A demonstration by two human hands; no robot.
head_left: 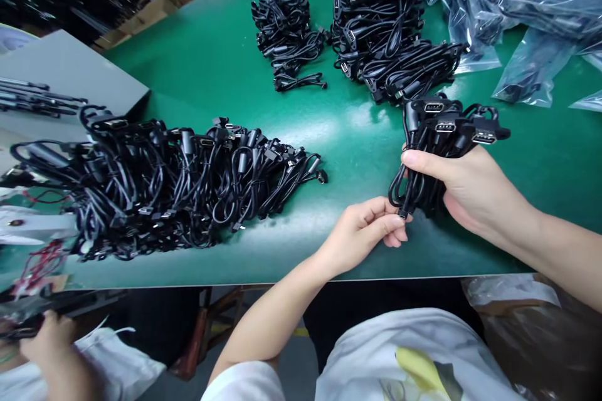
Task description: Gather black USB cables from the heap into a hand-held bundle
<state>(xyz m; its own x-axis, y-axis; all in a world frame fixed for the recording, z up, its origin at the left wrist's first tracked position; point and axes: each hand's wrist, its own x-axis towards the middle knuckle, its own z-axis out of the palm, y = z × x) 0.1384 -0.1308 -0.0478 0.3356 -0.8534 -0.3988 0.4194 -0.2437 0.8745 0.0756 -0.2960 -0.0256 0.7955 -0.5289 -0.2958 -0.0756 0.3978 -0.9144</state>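
Observation:
My right hand [463,185] is closed round a bunch of black cables [423,169], each coiled and tied. Their USB-type sockets [444,126] stick up above my thumb. My left hand [369,229] pinches a small black plug end at the bottom of that bunch, close to the table's front edge. A long heap of coiled black cables [188,182] lies to the left of my hands. Beyond them sit a large pile of the same cables [385,31] and a smaller pile [286,25], with one single coil [300,81] in front of it.
Clear plastic bags [531,12] with dark contents cover the back right of the green table [202,62]. A grey box [89,75] with black rods stands at the left. Red wires [40,266] lie by the front left edge, where a co-worker's hand [49,338] shows.

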